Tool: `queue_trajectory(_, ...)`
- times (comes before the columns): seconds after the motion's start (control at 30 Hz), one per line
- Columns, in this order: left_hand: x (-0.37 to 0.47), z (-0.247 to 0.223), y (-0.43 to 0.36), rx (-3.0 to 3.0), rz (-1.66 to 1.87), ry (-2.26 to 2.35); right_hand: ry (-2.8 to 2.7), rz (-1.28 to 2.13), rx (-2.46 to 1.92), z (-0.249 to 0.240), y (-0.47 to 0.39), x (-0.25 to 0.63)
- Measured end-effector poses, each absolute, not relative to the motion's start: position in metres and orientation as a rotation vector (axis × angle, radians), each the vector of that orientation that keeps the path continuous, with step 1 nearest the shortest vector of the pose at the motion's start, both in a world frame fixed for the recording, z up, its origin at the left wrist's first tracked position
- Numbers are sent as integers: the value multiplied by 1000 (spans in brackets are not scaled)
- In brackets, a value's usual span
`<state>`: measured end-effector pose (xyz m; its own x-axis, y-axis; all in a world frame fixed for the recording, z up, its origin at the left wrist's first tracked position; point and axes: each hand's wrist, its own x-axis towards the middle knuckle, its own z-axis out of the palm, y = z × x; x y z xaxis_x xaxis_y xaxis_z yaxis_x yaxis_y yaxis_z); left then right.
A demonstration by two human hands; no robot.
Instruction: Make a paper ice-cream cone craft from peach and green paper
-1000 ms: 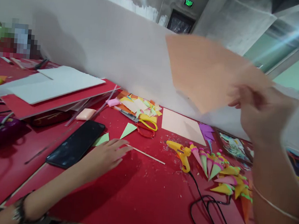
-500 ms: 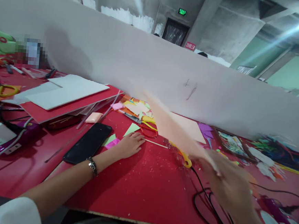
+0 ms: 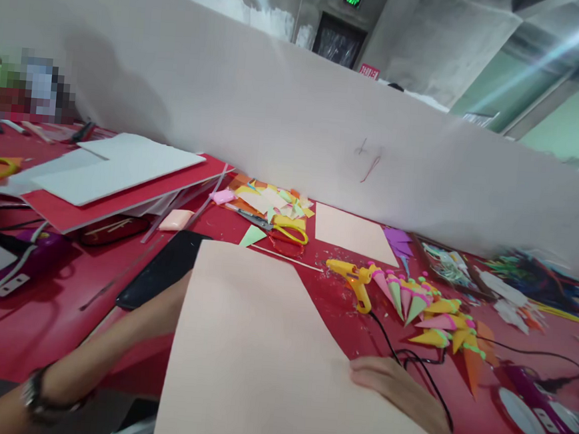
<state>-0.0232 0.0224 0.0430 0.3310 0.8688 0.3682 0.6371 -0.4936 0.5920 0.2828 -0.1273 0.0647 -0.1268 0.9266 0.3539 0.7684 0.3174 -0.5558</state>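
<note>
A large pale peach sheet point(image 3: 254, 348) spans the middle foreground, raised over the red table point(image 3: 82, 301). My right hand point(image 3: 396, 392) grips its right edge, with fingers on the front face. Behind the sheet's left part, my left hand is hidden; only the forearm and bracelet show. Beyond the sheet lie a yellow glue gun point(image 3: 352, 275), a thin white stick point(image 3: 286, 257), yellow-handled scissors point(image 3: 288, 230) and a green paper triangle point(image 3: 252, 235). Another peach sheet point(image 3: 353, 232) rests flat near the partition.
A black phone point(image 3: 159, 270) lies left of the sheet, near stacked boards point(image 3: 117, 170). Small colored cones point(image 3: 413, 297) lie to the right, beside the glue gun's black cord point(image 3: 385, 335). Purple power strips sit at both sides. A white partition point(image 3: 278, 109) stands behind.
My right hand has brought the peach sheet left and toward me, uncovering the cones. My left hand has moved from the table to behind the sheet. The view has shifted slightly.
</note>
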Motion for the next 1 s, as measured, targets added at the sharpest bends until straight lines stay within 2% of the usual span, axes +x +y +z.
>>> queue_trajectory(0.1,-31,39,13,2381,759,1244,-1838,297,-1551,55,-139,287)
queue_trajectory(0.23,-37,26,-11,2432,707,1421,-1733,314,-1504,42,-151,290)
queue_trajectory(0.3,-33,24,-23,2554,632,1234,-1667,376,-1448,37,-151,289)
queue_trajectory(0.43,-14,31,-31,2543,201,739,-1558,531,-1358,28,-148,291)
queue_trajectory(0.6,-1,29,-30,2104,279,608,-1546,659,-1615,4,-145,296)
queue_trajectory(0.8,4,21,-36,1890,256,900,-1263,723,-1871,-6,-128,288)
queue_trajectory(1.0,14,7,-33,2050,206,1552,-1547,361,-2165,0,-101,271)
